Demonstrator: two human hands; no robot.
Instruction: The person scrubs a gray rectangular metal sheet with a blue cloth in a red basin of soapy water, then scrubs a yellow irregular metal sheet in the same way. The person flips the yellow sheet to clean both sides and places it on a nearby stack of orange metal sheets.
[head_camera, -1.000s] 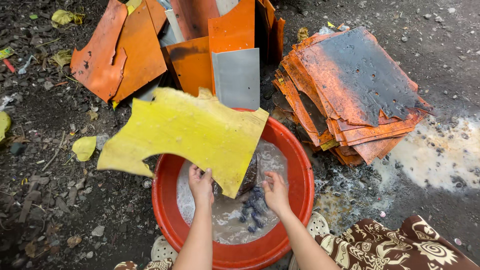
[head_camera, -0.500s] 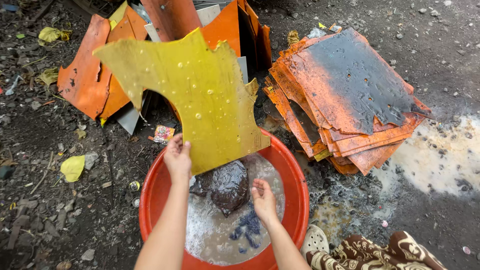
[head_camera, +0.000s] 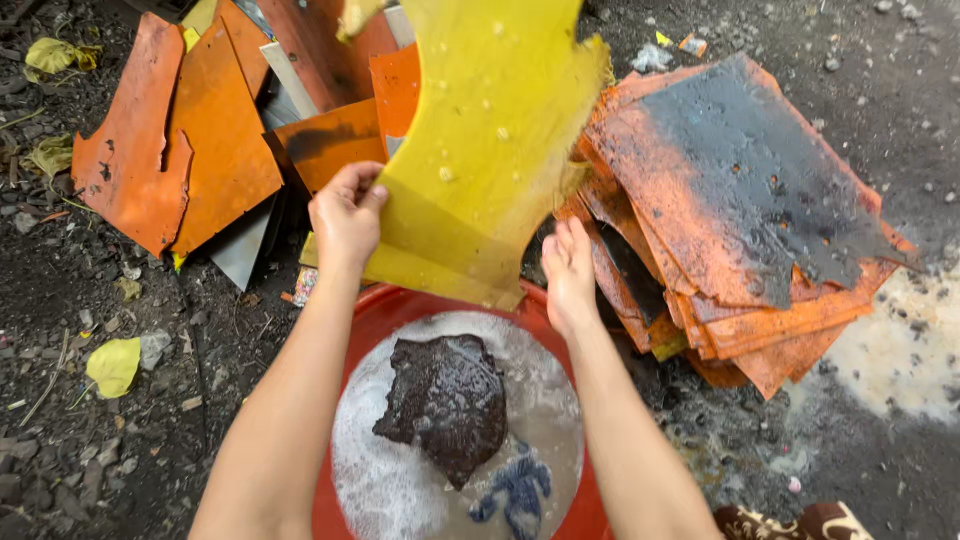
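Sheet: yellow sheet (head_camera: 480, 150) is now lifted clear of the red basin (head_camera: 372, 330), up over the orange pieces behind; a second ago it lay lower, across the basin's rim.
Left hand: left hand (head_camera: 345, 215) is closed on the sheet's left edge, thumb on the near face, fingers wrapped behind.
Right hand: right hand (head_camera: 568, 270) has come out of the water and rests flat against the sheet's lower right edge, fingers extended, not gripping as far as I can see.
Basin: soapy water, with a dark soaked piece (head_camera: 445, 400) lying uncovered in it and a blue rag (head_camera: 515, 490) at the near side.
Surroundings: stack of orange sheets (head_camera: 740, 230), blackened on top, just right of the basin; loose orange pieces (head_camera: 180, 150) on the dirt to the left.
Meaning: the yellow sheet looks finished with the water and on its way out.
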